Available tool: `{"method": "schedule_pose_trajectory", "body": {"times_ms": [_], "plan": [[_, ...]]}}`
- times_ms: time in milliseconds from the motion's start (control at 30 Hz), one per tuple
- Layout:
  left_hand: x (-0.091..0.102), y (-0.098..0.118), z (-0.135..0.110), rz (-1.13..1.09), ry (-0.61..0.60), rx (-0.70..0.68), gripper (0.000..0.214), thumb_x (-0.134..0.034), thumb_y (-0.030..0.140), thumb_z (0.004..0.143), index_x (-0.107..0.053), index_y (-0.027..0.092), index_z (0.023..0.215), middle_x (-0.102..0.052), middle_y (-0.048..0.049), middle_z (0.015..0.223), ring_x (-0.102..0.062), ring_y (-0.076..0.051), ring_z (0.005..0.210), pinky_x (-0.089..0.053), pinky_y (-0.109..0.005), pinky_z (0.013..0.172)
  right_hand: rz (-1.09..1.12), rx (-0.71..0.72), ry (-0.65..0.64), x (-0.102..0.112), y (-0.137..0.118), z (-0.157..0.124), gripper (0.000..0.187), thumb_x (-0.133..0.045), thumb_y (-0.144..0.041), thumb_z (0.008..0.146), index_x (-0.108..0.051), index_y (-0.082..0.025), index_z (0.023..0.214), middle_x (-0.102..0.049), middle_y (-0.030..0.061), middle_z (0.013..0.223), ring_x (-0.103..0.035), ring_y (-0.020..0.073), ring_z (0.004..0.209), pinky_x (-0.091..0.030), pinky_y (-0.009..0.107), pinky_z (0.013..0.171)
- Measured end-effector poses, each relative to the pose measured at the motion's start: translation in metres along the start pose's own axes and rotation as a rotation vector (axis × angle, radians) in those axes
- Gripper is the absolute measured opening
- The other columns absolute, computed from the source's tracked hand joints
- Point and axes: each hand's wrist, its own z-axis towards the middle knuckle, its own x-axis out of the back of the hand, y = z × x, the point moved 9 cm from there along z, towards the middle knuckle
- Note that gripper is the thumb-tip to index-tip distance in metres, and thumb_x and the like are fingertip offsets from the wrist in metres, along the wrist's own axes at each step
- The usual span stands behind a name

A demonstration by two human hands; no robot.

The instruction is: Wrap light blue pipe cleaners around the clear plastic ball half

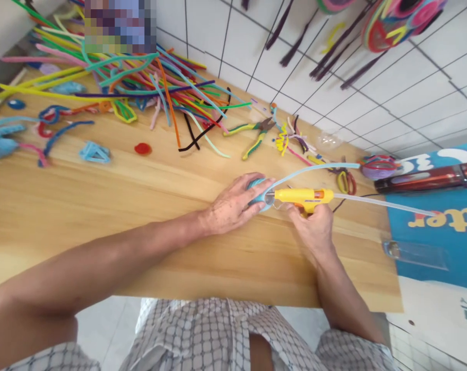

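Observation:
Near the middle of the wooden table, my left hand (236,202) is closed over a light blue coiled pipe-cleaner piece (258,189), pressing it on the tabletop. From that piece a loose light blue pipe cleaner (318,167) curves up and away to the right. My right hand (314,226) grips a yellow glue gun (303,197) by its handle. The gun's nozzle touches or nearly touches the blue piece beside my left fingertips; the exact contact is too small to tell. A long clear glue stick (383,204) sticks out of the gun's back.
A heap of colourful pipe cleaners (140,82) covers the back left. Green-yellow pliers (258,131) lie behind my hands, with scissors (346,181) to the right. A red disc (142,149) and blue bent piece (94,152) lie left. White tiled wall (225,41) rises behind.

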Motion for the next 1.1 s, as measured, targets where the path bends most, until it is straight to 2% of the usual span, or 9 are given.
{"method": "schedule_pose_trajectory", "body": {"times_ms": [200,400,767,933,1100], "plan": [[-0.0008,0.0018,0.0002,0.01,0.035,-0.047,0.057,-0.049,0.041,0.117,-0.044,0.027,0.172,-0.052,-0.0182,0.162,-0.053,-0.031,0.154,-0.05,-0.054,0.131,-0.023,0.038,0.017,0.0001,-0.0029,-0.0006,0.024,-0.071,-0.05,0.076,-0.067,-0.026,0.076,-0.074,0.0036,0.069,-0.067,0.0216,0.062,-0.06,0.038,0.069],[-0.0004,0.0051,0.0007,0.042,0.031,-0.07,0.057,-0.05,0.039,0.116,-0.046,0.024,0.171,-0.054,-0.0204,0.161,-0.055,-0.034,0.151,-0.05,-0.057,0.129,-0.036,0.045,0.033,0.0011,-0.0026,-0.0013,0.022,-0.07,-0.048,0.074,-0.07,-0.026,0.077,-0.075,0.0034,0.067,-0.07,0.0246,0.064,-0.059,0.039,0.07],[-0.0042,0.0022,0.001,0.056,-0.002,-0.039,0.058,-0.052,0.038,0.115,-0.046,0.026,0.171,-0.053,-0.0194,0.163,-0.054,-0.034,0.152,-0.049,-0.057,0.13,-0.066,0.075,0.023,0.0013,-0.0033,-0.0023,0.024,-0.066,-0.044,0.076,-0.075,-0.026,0.09,-0.08,0.0044,0.077,-0.074,0.0276,0.07,-0.061,0.041,0.075],[-0.0031,0.0034,0.0011,0.029,-0.004,-0.033,0.059,-0.053,0.038,0.114,-0.045,0.028,0.171,-0.052,-0.0184,0.164,-0.053,-0.034,0.153,-0.049,-0.057,0.13,-0.103,0.101,0.039,0.0018,-0.002,-0.0027,0.02,-0.064,-0.041,0.077,-0.072,-0.026,0.087,-0.078,0.0043,0.077,-0.072,0.0256,0.07,-0.06,0.04,0.075],[-0.0021,0.0051,0.0018,0.016,0.01,-0.051,0.059,-0.055,0.035,0.113,-0.046,0.028,0.171,-0.053,-0.018,0.163,-0.054,-0.034,0.153,-0.049,-0.057,0.13,-0.115,0.118,0.057,0.0024,-0.0012,-0.0019,0.027,-0.063,-0.039,0.076,-0.075,-0.025,0.096,-0.075,0.0031,0.073,-0.072,0.0264,0.07,-0.06,0.039,0.075]]}}
